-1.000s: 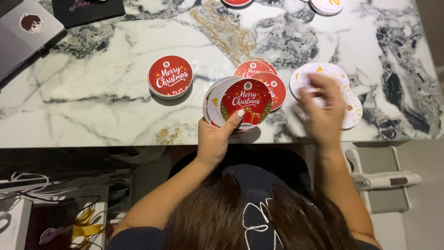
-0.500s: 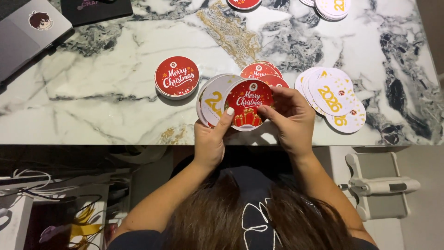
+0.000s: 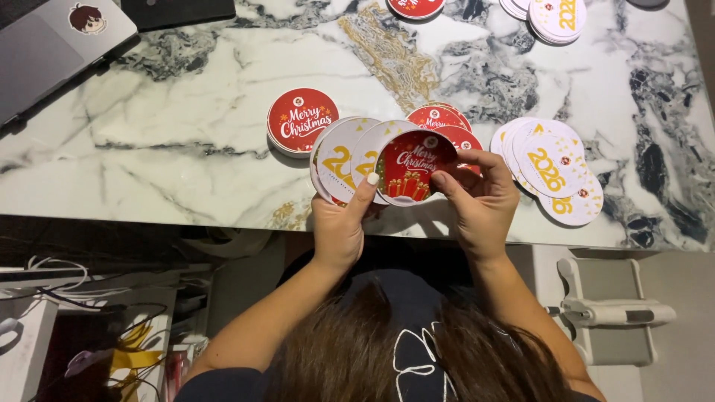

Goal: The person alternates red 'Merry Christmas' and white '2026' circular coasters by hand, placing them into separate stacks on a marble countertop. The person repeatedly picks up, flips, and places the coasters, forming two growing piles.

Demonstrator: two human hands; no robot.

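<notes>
My left hand [image 3: 341,227] holds a fanned stack of round cards [image 3: 348,158] over the near edge of a marble table [image 3: 149,149]. The front card [image 3: 414,168] is red with gift boxes; the ones behind are white with gold numerals. My right hand [image 3: 480,201] pinches the red front card's right edge with thumb and fingers. A red round card pile [image 3: 301,120] lies on the table just left of the fan. More red cards [image 3: 441,119] lie behind my hands. A spread of white cards [image 3: 551,170] lies to the right.
A grey laptop [image 3: 52,52] sits at the far left corner beside a dark flat item [image 3: 179,10]. More round cards [image 3: 555,16] and a red one [image 3: 414,6] lie at the far edge. Cables [image 3: 59,275] and a white stand [image 3: 607,309] are below the table.
My right hand left the white spread on the right and came back to the fan, taking hold of the red front card. The fan in my left hand has spread wider.
</notes>
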